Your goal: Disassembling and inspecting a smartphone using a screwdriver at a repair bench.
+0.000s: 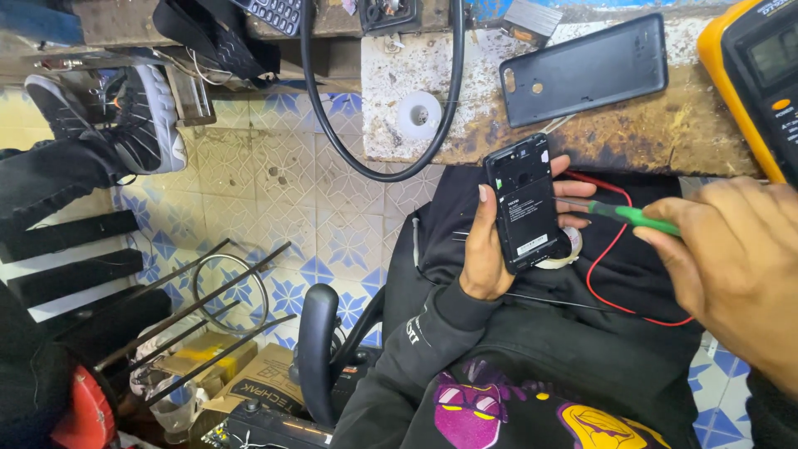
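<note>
Just above the lap, the left hand (490, 249) is wrapped around an opened black phone (524, 204), thumb on its left edge, fingers behind. To its right, the right hand (731, 266) pinches a green-handled screwdriver (619, 212), tip touching the phone's right edge. Beyond both hands, a dark back cover (582, 71) lies on the worn bench (632, 133), beside a yellow multimeter (752, 75).

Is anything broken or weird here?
Yes. The phone in the left hand has its back off; the cover lies apart on the bench, whose top is chipped and stained.
</note>
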